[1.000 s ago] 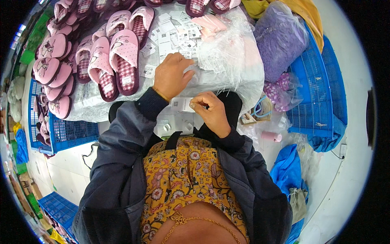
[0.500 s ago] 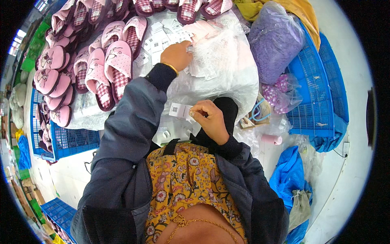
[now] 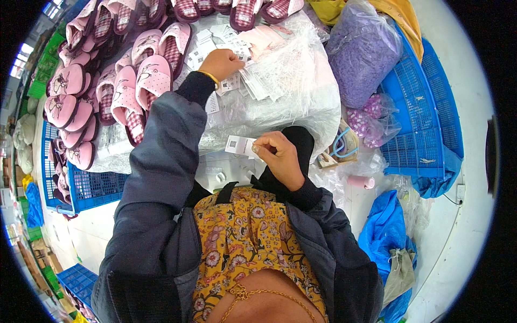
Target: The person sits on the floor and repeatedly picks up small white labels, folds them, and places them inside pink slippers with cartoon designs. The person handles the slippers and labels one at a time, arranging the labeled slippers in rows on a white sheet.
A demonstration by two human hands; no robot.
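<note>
**Loose tags, one pinched, one pile within reach**

Head view: my right hand [image 3: 280,159] is closed in a pinch on a small white tag [image 3: 240,145], which sticks out to the left of my fingertips, above my lap and clear of the worktop [image 3: 301,107]. I hold it only by one edge, so a slack pinch could let it drop towards the floor between my knees.

My left hand [image 3: 221,63] is stretched far forward, fingers curled down onto the pile of white tags [image 3: 229,46]; I cannot tell whether it has one gripped. The pile lies loose on crinkled clear plastic sheeting [image 3: 291,81] just right of that hand, so a sweeping grab could slide several tags off. Pink slippers [image 3: 142,81] lie just left of my forearm, and my sleeve could nudge one.
</note>
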